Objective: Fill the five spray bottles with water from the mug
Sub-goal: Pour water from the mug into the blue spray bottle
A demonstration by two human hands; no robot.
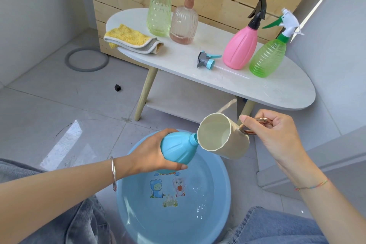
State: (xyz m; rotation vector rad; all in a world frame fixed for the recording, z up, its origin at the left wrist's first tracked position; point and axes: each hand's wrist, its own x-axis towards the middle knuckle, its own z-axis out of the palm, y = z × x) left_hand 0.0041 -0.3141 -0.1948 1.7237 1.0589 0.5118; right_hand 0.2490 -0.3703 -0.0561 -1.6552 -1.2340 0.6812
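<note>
**Q:** Why do you hold the blue bottle (176, 147) tilted over the basin (225, 174)?

**A:** My left hand (156, 156) wraps round its body and leans the open neck toward the mug (223, 138), so that lip meets mouth. The basin beneath would, I judge, catch any spill. My right hand (277, 136) grips the mug's handle, thumb on the wall, and tips it nearly level. How much water is inside I cannot tell.

**Q:** And the count?

**A:** Five bottles. One is in hand. Four stand upright on the table (257, 85), each with its sprayer on: tall green bottle (159, 8), ribbed clear bottle (184, 24), pink bottle (240, 47), green bottle (267, 58). One loose spray head (207, 61) lies just beside the pink bottle and is probably the blue one's, set aside for filling. There is one mug, one basin, and one yellow cloth (130, 39) at the table's left end.
</note>
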